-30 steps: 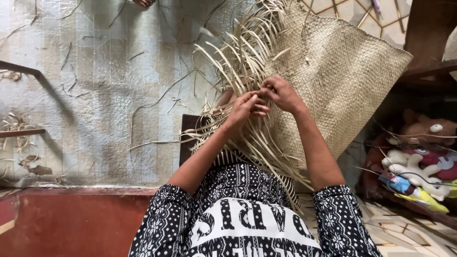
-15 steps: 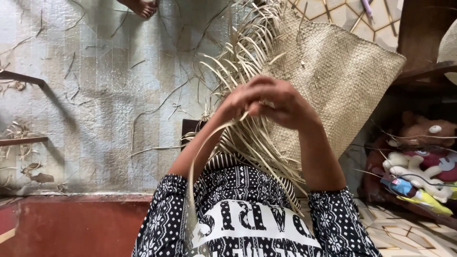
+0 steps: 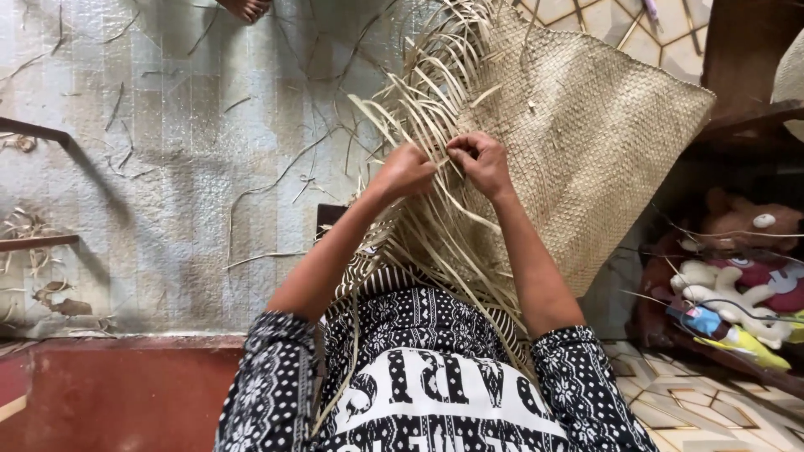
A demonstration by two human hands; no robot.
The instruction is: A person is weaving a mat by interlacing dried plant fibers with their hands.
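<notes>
**Both hands pinch strips at the loose edge of a woven mat**

Floor covering [image 3: 167,167]: pale, striped sheet, spreads far out to the left of the hands and beyond them. Stray dry strips [image 3: 268,180] scattered over it, well apart from the left hand.

Woven mat [image 3: 586,142]: tan, tight checker weave, lies under and to the right of both hands, sloping down toward the person's lap. Its finished part runs out past the right hand; one corner points away to the far right.

Loose strips [image 3: 419,100]: long unwoven ends fan out of the mat's edge, above and to the left of the hands, and more trail down between the forearms onto the black-and-white patterned garment [image 3: 435,368].

Soft toys [image 3: 737,276]: a heap on the tiled floor, well to the right of the right forearm, below a dark wooden piece of furniture [image 3: 745,67].

Left hand [image 3: 406,172]: fingers curled shut, closed on loose strips at the weave's edge, knuckles up.

Right hand [image 3: 481,163]: just beside the left, almost touching it; fingers bent and pinched on a strip at the same spot, resting on the mat.

Someone else's foot [image 3: 245,8]: barely in view at the top edge, far beyond the left hand.
</notes>
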